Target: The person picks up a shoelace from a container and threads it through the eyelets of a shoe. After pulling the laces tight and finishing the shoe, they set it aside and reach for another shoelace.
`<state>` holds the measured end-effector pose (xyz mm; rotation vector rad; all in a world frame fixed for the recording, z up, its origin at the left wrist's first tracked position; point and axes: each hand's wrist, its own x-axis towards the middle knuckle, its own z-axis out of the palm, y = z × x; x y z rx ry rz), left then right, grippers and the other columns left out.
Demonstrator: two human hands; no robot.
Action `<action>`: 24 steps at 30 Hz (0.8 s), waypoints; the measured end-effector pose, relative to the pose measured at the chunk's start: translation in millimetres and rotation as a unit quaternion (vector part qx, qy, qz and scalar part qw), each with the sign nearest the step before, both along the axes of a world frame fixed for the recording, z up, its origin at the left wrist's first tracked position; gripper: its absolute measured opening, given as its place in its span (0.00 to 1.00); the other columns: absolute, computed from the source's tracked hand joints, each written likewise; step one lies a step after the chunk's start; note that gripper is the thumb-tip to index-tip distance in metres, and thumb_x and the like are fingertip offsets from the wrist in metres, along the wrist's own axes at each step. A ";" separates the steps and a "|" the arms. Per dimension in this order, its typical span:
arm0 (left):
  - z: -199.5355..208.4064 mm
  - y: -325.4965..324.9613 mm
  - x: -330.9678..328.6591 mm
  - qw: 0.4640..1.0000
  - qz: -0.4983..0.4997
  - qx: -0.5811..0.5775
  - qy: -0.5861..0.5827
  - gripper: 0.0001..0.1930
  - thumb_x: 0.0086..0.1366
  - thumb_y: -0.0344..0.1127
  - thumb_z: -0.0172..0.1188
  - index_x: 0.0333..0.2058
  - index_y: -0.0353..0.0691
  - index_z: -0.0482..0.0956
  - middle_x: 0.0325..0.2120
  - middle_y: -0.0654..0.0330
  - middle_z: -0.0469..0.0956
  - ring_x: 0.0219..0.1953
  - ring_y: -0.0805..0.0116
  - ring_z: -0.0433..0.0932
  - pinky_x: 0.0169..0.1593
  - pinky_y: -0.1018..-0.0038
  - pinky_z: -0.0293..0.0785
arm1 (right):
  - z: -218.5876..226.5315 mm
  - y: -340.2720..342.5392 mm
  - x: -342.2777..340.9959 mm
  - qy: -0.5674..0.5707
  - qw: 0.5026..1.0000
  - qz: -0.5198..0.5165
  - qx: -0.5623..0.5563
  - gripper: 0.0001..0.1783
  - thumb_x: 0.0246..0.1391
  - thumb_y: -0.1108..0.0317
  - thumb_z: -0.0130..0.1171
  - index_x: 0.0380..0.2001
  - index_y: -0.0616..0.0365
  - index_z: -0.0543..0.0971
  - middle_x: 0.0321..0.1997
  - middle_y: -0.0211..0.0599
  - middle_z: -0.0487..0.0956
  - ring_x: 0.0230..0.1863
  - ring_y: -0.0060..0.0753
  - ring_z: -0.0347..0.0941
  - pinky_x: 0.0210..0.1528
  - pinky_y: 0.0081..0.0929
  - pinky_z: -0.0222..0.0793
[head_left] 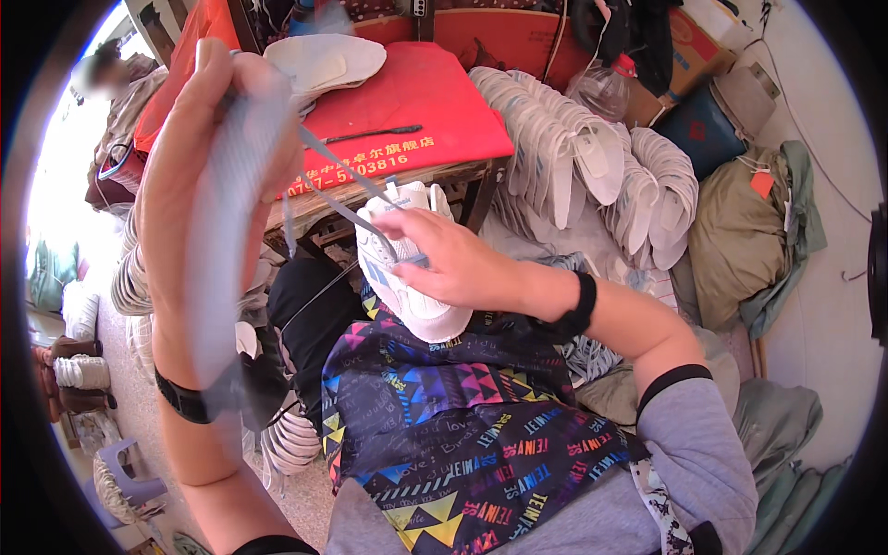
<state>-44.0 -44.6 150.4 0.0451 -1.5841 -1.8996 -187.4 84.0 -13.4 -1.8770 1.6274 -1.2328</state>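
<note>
Light floods the far left, where another person (120,102) sits blurred at the rim, above a pale purple stool (122,470) that stands lower down on the floor. Stacked shoe pieces (132,282) show beside my raised left hand (176,185), its fingers closed on a grey lace (338,205), part of which blurs into a broad streak across my palm and wrist. Strands of it slant down to the right, past a red-covered tabletop (407,88) carrying white sole-shaped pieces (347,63) and a thin dark tool (379,131), and reach a white shoe (393,277). That shoe stands just in front of the tabletop's near edge, over my dark patterned apron (462,416), toe toward me. My right hand (453,259) holds it by the upper, thumb and fingers against the lacing; whether it pinches the lace too, I cannot tell. Beyond my black wristband (585,305), white shoe uppers (546,139) lie nested in rows, with a red-capped clear jug (603,91), a blue bucket (708,125) and a bulging tan sack (745,217) farther right.
</note>
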 end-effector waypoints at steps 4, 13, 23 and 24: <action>-24.4 -29.1 20.4 0.988 0.135 0.073 0.019 0.17 0.74 0.40 0.45 0.47 0.31 0.74 0.33 0.64 0.71 0.21 0.80 0.59 0.29 0.82 0.59 | 23.3 -27.3 -9.2 -0.351 0.887 0.198 0.227 0.20 0.64 0.61 0.52 0.54 0.63 0.70 0.34 0.27 0.77 0.38 0.18 0.74 0.44 0.22 0.71; -180.7 -203.0 220.5 0.878 0.141 0.456 0.034 0.10 0.73 0.28 0.41 0.47 0.33 0.70 0.28 0.63 0.67 0.25 0.77 0.61 0.33 0.77 0.60 | 56.1 -4.8 -99.8 -0.620 0.773 0.065 0.117 0.14 0.61 0.72 0.50 0.48 0.65 0.73 0.20 0.20 0.69 0.19 0.12 0.61 0.31 0.18 0.64; -231.9 -255.1 343.5 0.730 0.284 0.612 0.106 0.11 0.70 0.27 0.47 0.48 0.34 0.74 0.27 0.62 0.67 0.33 0.70 0.65 0.39 0.72 0.61 | 43.5 64.8 -247.4 -0.672 0.687 -0.275 0.031 0.24 0.53 0.82 0.51 0.56 0.63 0.67 0.21 0.24 0.66 0.18 0.17 0.59 0.30 0.23 0.62; -242.3 -261.5 338.6 0.699 0.356 0.615 0.085 0.12 0.70 0.26 0.46 0.48 0.33 0.74 0.28 0.62 0.67 0.34 0.70 0.65 0.40 0.73 0.62 | 45.8 82.8 -270.1 -0.662 0.675 -0.326 0.011 0.26 0.53 0.84 0.50 0.57 0.62 0.66 0.22 0.25 0.66 0.18 0.18 0.59 0.29 0.21 0.61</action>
